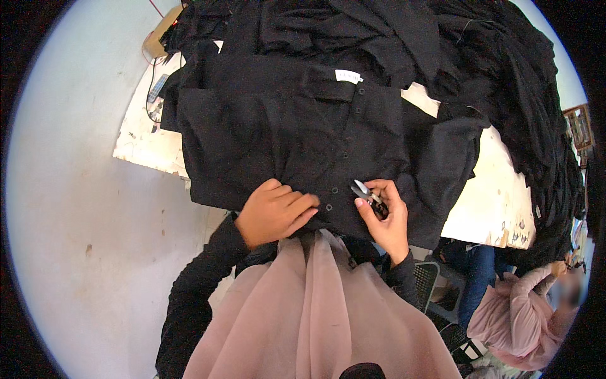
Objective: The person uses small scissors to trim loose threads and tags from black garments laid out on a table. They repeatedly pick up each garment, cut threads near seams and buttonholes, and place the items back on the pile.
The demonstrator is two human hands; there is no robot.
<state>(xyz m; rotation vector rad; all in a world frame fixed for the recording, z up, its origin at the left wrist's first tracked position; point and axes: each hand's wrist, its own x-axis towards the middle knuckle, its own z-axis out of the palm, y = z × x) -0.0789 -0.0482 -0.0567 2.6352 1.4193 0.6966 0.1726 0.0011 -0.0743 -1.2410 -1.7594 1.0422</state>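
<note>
A black buttoned garment (236, 137) lies spread over the table in front of me, with a white neck label (348, 76) near its collar and several dark buttons (335, 190) down the front. My left hand (279, 211) rests on the lower part of the garment, fingers curled, just left of the lowest buttons; whether the fingertips pinch the cloth is not clear. In my right hand (386, 218) is a pair of thread snips (363, 188), its blades apart and pointing up and left over the cloth, to the right of the buttons.
More black garments (502, 61) are heaped at the back and right of the white table (492, 203). At the left edge lie a remote control (157, 88), a cable and a cardboard box (161, 35). A co-worker (516, 308) sits at the lower right, near a plastic chair (428, 279).
</note>
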